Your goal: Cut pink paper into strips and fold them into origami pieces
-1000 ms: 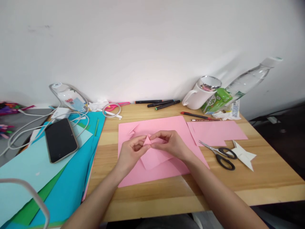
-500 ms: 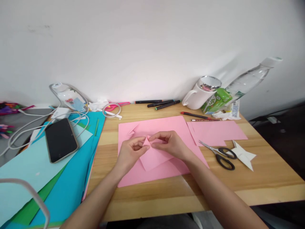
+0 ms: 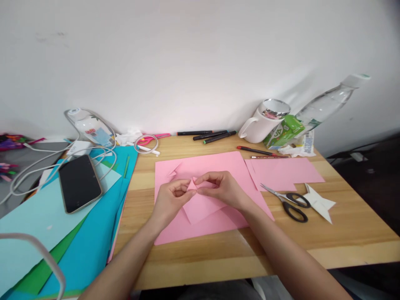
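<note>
A folded piece of pink paper (image 3: 201, 208) is held between my hands, its narrow peak raised at the top between my fingertips. My left hand (image 3: 171, 198) pinches the left side of that peak. From the right, my right hand (image 3: 223, 189) pinches the peak's other edge with thumb and forefinger. Beneath lies a larger pink sheet (image 3: 175, 233), partly covered by the folded paper and my hands. A small folded pink paper piece (image 3: 175, 171) sits on the sheet's upper left part.
Scissors (image 3: 289, 202) and a white folded paper shape (image 3: 320, 203) lie at right, below cut pink paper (image 3: 281, 171). Markers (image 3: 215, 136), a white mug (image 3: 261, 125), a green carton (image 3: 284, 131) and a bottle (image 3: 328, 102) stand behind. Left are a phone (image 3: 80, 183) and coloured sheets (image 3: 93, 246).
My fingertips have shifted very slightly at the paper's peak, which stands a little more folded upward. All else stays in place.
</note>
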Available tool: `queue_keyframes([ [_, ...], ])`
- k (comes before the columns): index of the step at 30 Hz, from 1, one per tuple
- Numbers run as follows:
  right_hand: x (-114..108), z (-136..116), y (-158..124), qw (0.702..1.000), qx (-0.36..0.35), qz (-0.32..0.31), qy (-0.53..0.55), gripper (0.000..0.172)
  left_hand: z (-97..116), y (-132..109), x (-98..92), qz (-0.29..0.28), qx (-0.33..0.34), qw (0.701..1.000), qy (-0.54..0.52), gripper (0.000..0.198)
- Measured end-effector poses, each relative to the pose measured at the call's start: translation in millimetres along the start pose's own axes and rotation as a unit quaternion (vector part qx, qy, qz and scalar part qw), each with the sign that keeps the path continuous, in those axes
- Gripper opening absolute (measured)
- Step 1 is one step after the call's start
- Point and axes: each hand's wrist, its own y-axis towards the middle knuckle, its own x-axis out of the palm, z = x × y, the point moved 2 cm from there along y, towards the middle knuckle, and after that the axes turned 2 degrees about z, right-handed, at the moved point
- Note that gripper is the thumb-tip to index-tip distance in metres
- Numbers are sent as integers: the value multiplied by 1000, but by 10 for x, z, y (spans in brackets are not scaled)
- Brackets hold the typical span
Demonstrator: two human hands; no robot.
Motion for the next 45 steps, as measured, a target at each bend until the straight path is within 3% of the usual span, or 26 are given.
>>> queue_keyframes([
  [29,13,23,-5,1000,7,0,-5,17,7,-2,-12,-32,9,999,24,22],
  [36,20,-24,-21,1000,2,9,-23,13,73,1,-36,-6,38,998,43,23],
  [45,55,-33,-41,1000,-14,-2,-17,16,41,18,-49,35,9,999,20,20],
])
